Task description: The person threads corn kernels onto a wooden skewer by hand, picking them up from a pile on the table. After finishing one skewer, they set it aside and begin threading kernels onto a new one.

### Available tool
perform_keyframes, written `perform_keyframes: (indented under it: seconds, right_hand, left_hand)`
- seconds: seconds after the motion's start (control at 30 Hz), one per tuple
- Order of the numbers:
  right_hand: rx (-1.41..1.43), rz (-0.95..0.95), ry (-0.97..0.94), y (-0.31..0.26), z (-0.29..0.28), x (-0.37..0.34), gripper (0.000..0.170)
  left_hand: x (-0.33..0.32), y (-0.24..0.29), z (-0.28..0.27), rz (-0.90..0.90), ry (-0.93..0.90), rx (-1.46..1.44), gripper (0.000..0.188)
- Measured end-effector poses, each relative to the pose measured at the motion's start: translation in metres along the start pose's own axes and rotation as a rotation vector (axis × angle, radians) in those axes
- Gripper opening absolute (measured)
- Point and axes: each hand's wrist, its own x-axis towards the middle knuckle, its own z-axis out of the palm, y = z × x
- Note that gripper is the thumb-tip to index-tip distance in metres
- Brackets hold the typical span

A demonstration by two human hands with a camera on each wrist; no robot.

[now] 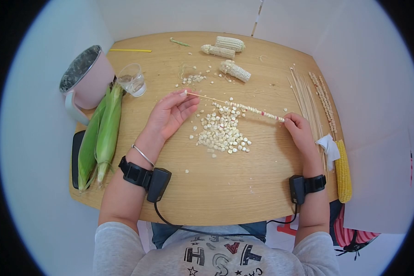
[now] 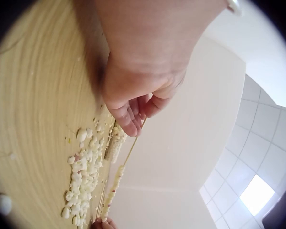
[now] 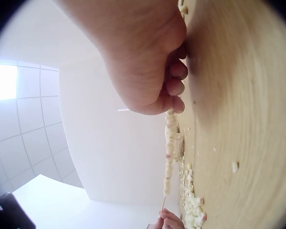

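A thin skewer (image 1: 206, 97), threaded with pale corn kernels (image 1: 255, 110) and a few reddish ones, stretches between both hands above the table. The left hand (image 1: 174, 110) pinches its bare end between thumb and fingertips, a small white piece showing there; the other fingers are loosely bent. At the opposite, threaded end, the right hand (image 1: 301, 134) grips with curled fingers. In the left wrist view, bare skewer (image 2: 134, 145) runs from the left fingertips to the kernel row (image 2: 113, 191). In the right wrist view the row (image 3: 169, 152) starts at the right fingertips. Loose kernels (image 1: 221, 131) lie heaped below.
Stripped cobs (image 1: 235, 71) lie at the back. At left are a pink pot (image 1: 94, 80), a clear cup (image 1: 132, 82) and green-husked corn (image 1: 108, 133). Bare skewers (image 1: 303, 94), filled skewers (image 1: 324, 99), a tissue (image 1: 327, 148) and yellow corn (image 1: 342, 172) lie at right.
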Motion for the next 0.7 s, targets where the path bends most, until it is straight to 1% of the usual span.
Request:
perform_keyframes:
  seconds: [0.1,0.27,0.5,0.57,0.6,0.67,0.7]
  right_hand:
    - [-0.003,0.003,-0.003,-0.004,0.0,-0.001,0.016]
    - [-0.012,-0.03,-0.006,-0.005,0.001,-0.001,0.016]
    - [0.018,-0.02,-0.004,-0.009,0.003,-0.003,0.015]
    - [-0.015,-0.049,-0.047,-0.017,0.006,-0.006,0.014]
    - [-0.015,-0.05,-0.049,-0.022,0.008,-0.008,0.014]
    - [0.008,-0.018,-0.142,-0.032,0.015,-0.011,0.014]
    - [0.009,-0.018,-0.145,-0.033,0.017,-0.012,0.014]
  left_hand:
    - [-0.001,0.0,0.0,0.021,0.019,-0.009,0.019]
    - [0.002,0.0,-0.006,0.008,-0.005,-0.025,0.018]
    - [-0.001,0.001,0.001,-0.005,-0.023,-0.008,0.02]
    - [-0.003,-0.002,0.006,-0.064,-0.074,0.086,0.023]
    - [-0.005,-0.005,0.01,-0.063,-0.072,0.086,0.023]
    - [-0.01,-0.011,0.019,-0.139,-0.107,0.241,0.027]
    - [-0.011,-0.013,0.023,-0.138,-0.104,0.241,0.027]
